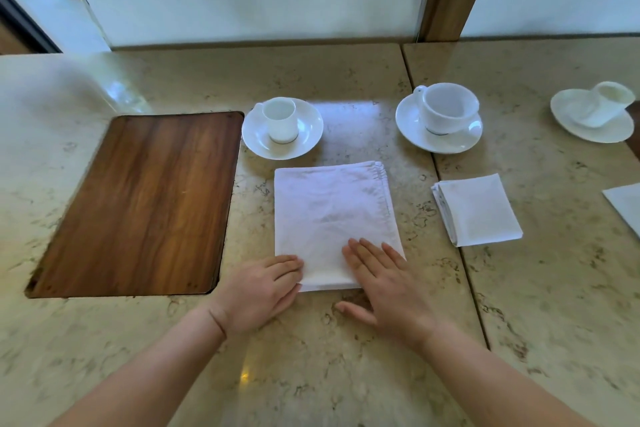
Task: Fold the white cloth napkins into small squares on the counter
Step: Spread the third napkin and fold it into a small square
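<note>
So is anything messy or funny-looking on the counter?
Not much. The finished folded napkin sits a bit crooked compared with the napkin being folded, which both hands press flat. The far-right cup looks tilted on its saucer, though that edge is blurry. Nothing spilled.

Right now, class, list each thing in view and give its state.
Napkin under the hands: partly folded, flat.
Finished napkin: folded square.
Left hand: flat at the napkin's near left corner.
Right hand: flat, pressing.
Three cups: upright on saucers.
</note>
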